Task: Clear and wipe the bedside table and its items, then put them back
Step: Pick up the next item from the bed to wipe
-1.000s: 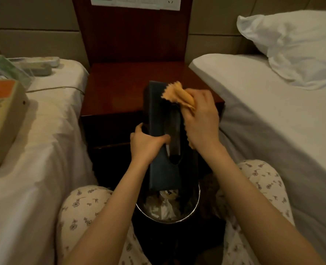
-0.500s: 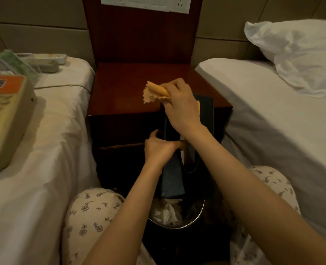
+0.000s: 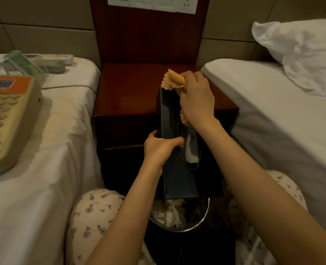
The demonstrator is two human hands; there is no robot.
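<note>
Nearest to me, at six o'clock, a waste bin (image 3: 200, 224) with crumpled tissue sits on the floor between my knees. Directly above it I hold the dark tissue box (image 3: 179, 175) in the air, clear of the worktop (image 3: 131, 92), which lies just beyond it toward twelve o'clock.

The box's long axis runs roughly from six o'clock to twelve o'clock, near end low over the bin, far end raised against the worktop's front edge. Its slotted face, with white tissue showing, is turned toward three o'clock.

My left hand (image 3: 159, 148) is closed around the box at about mid-length, thumb over the slotted face, fingers wrapped behind the left side. The forearm comes up from seven o'clock, wrist straight. This is the nearer hand and carries the box.

My right hand (image 3: 196, 98) is farther out, at the box's far end, fist closed on the yellow cloth (image 3: 174, 79), which is bunched and pressed to the top corner. The forearm crosses from four o'clock over the slotted face, wrist bent down.

Judgement: wiping of the box is in hand. The next stroke would run along the long axis, from twelve toward six o'clock, with the left hand's grip limiting its reach.

Beyond, the worktop surface is bare. A telephone (image 3: 7, 119) lies on the bed (image 3: 49, 169) at nine o'clock.
</note>
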